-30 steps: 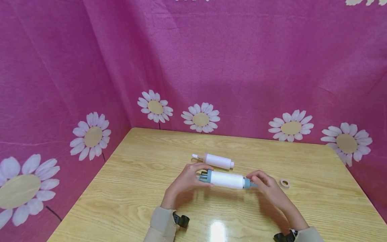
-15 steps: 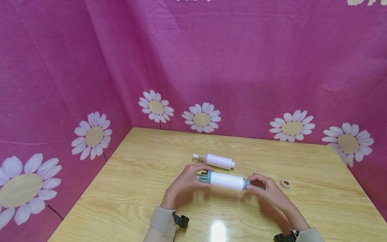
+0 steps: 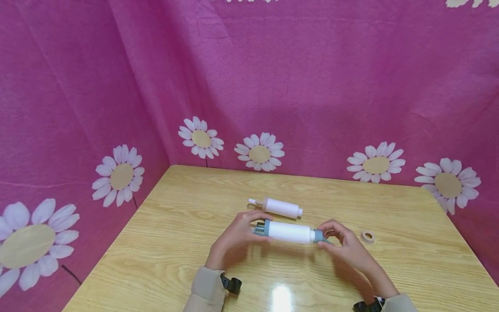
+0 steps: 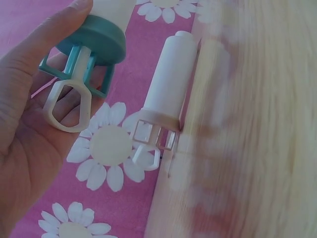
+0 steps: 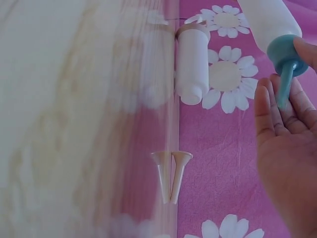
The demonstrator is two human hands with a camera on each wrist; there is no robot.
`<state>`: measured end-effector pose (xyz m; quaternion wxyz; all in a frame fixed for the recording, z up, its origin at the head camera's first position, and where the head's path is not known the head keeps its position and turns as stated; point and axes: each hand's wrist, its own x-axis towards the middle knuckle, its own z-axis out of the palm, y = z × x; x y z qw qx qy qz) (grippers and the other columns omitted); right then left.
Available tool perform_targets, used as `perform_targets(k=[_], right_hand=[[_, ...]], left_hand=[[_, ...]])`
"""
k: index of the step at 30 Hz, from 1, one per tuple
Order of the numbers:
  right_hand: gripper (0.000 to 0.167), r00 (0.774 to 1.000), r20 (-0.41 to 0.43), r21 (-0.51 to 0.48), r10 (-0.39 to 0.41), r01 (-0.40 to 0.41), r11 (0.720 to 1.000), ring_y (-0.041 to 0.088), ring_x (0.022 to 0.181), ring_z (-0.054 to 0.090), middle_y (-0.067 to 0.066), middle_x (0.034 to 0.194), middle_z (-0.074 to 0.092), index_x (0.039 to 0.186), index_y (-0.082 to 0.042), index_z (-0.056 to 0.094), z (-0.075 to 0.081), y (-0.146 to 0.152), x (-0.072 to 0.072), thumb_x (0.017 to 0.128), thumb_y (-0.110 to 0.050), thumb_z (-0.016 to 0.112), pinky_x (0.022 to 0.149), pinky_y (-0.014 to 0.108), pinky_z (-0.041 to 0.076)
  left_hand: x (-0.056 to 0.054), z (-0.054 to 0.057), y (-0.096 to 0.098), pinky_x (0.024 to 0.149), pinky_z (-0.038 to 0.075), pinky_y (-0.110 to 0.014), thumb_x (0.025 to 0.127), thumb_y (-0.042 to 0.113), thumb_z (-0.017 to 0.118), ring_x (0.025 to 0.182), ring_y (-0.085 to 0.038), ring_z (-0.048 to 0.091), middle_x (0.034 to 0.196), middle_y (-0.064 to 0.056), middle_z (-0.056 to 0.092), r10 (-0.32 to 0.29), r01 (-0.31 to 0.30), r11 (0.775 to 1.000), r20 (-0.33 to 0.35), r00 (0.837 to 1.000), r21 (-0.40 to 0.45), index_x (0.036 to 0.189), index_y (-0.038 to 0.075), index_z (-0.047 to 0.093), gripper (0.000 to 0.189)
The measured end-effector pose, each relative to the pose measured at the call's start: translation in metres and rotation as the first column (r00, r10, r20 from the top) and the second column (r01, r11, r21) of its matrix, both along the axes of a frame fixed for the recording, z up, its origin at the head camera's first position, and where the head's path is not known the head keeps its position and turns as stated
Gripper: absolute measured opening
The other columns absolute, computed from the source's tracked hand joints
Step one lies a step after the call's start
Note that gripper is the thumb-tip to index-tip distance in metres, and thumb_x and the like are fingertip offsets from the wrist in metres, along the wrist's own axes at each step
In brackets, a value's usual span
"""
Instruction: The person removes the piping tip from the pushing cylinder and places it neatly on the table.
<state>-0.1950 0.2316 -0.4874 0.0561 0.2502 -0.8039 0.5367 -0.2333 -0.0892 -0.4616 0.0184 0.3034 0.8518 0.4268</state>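
Note:
A white syringe-style tube (image 3: 290,233) with teal ends is held lengthwise above the table. My left hand (image 3: 243,229) grips its teal collar (image 4: 101,40), beside the teal finger loops. A white ring handle (image 4: 68,106) sticks out at that end, in front of the palm. My right hand (image 3: 343,243) pinches the teal nozzle (image 5: 283,57) at the other end, thumb on its rim. Between nozzle and tube a strip of white neck (image 3: 312,236) shows. The right wrist view has the other fingers spread behind the nozzle's spout.
A second white tube (image 3: 282,208) with a pinkish-beige collar lies on the wooden table (image 3: 187,208) behind the held one. To the right lies a small tan funnel-shaped nozzle (image 5: 181,173). Pink flowered cloth (image 3: 312,86) hangs around the table.
My right fingers have shifted on the nozzle, closing on its rim. A white neck has come into view between nozzle and tube, and the tube has moved slightly left with my left hand.

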Motion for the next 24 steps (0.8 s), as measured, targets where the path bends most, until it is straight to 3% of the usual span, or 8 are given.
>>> perform_targets(k=[7, 16, 24], right_hand=[[0.023, 1.000, -0.012, -0.022, 0.015, -0.015, 1.000, 0.003, 0.091, 0.059, -0.008, 0.102, 0.060, 0.109, -0.003, 0.060, 0.000, 0.004, 0.003, 0.088, 0.003, 0.067, 0.082, 0.019, 0.051], [0.023, 0.999, -0.017, -0.015, 0.030, -0.030, 0.999, 0.004, 0.092, 0.059, -0.003, 0.102, 0.060, 0.109, -0.004, 0.060, 0.000, 0.005, 0.004, 0.088, 0.002, 0.067, 0.082, 0.019, 0.051], [0.022, 1.000, 0.005, 0.013, 0.025, -0.026, 1.000, 0.002, 0.093, 0.059, -0.006, 0.102, 0.060, 0.110, -0.007, 0.061, -0.001, 0.004, 0.005, 0.089, -0.001, 0.068, 0.084, 0.019, 0.051]], left_hand=[[-0.003, -0.007, -0.009, 0.103, 0.050, -0.037, 0.074, 0.028, 0.086, 0.118, -0.022, 0.062, 0.127, -0.007, 0.067, 0.007, -0.010, 0.998, -0.045, 0.999, -0.059, 0.120, 0.010, 0.068, 0.052], [-0.005, -0.016, -0.019, 0.098, 0.051, -0.033, 0.075, 0.028, 0.085, 0.110, -0.017, 0.063, 0.120, -0.003, 0.069, 0.002, 0.007, 0.994, 0.086, 0.996, -0.107, 0.119, 0.009, 0.067, 0.051], [-0.006, -0.020, -0.020, 0.092, 0.051, -0.027, 0.076, 0.030, 0.085, 0.105, -0.014, 0.061, 0.119, -0.001, 0.069, -0.010, 0.031, 0.989, 0.143, 0.990, -0.143, 0.120, 0.011, 0.066, 0.052]])
